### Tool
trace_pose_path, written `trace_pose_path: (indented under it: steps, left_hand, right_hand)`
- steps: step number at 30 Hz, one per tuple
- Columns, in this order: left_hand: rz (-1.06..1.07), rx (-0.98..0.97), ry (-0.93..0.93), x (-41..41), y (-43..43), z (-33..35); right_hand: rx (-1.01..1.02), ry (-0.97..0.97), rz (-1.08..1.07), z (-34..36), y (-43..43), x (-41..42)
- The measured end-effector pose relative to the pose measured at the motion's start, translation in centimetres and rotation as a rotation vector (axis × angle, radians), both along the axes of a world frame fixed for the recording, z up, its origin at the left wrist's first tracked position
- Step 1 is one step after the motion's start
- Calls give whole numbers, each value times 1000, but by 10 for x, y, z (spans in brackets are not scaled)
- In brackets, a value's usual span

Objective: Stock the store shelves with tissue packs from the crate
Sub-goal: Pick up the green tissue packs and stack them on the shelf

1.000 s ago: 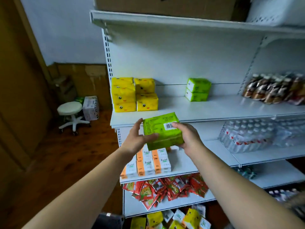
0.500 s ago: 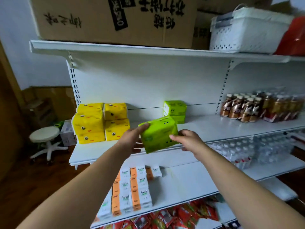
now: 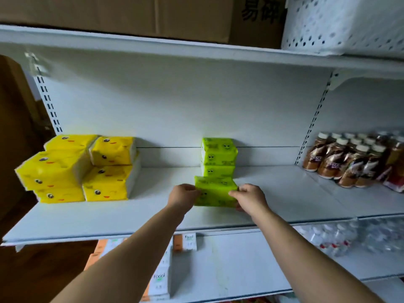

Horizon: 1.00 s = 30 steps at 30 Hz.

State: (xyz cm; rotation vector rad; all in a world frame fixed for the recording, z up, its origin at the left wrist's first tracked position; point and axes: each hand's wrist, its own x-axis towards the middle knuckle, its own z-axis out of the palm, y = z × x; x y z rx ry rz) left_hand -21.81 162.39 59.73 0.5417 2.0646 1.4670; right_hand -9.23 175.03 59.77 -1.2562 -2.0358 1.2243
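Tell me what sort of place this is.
Most likely a small shop. White metal shelving with slotted uprights carries stacks of identical yellow tissue packs and a row of bottled drinks; cardboard cartons sit on top. The left hand and right hand grip a green tissue pack.

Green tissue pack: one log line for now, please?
left hand, right hand: gripping green plastic-wrapped tissue pack | place: white metal shelf, before stacked green packs | released: no

Small retail shop | white slotted metal shelving (image 3: 284,193) | stacked yellow tissue packs (image 3: 76,169) and green tissue packs (image 3: 218,154) | shrink-wrapped bottled drinks (image 3: 349,160) | cardboard cartons (image 3: 131,14) stored on top | bottled water (image 3: 349,237) on the tier below
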Motion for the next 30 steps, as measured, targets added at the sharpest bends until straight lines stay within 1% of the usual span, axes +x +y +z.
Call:
trace_pose_path:
  steps: [4,8,12,14,18,25,28,30]
  left_hand:
    - [-16,-33,-1,1,22,-18]
    - [2,-90,52,1,39,-25]
    - [16,-114,114,0,52,-23]
    - [19,-144,159,-2,56,-23]
    - [29,-137,176,-4,63,-24]
    - [31,-189,270,-11,71,-26]
    - [39,-206,285,-8,66,-25]
    - [69,-183,285,-4,57,-28]
  right_hand:
    - [47,-32,-30,-18,23,-1]
    - [111,-42,-64,-25,34,0]
    - [147,-60,-44,-24,45,-5]
    - [144,-71,-28,-24,50,-8]
    - [133,-75,-30,-26,58,-15]
    - [81,-26,-26,-29,67,-26]
    - [98,-35,-48,-29,62,-22]
    - [120,-41,-78,-27,52,-16]
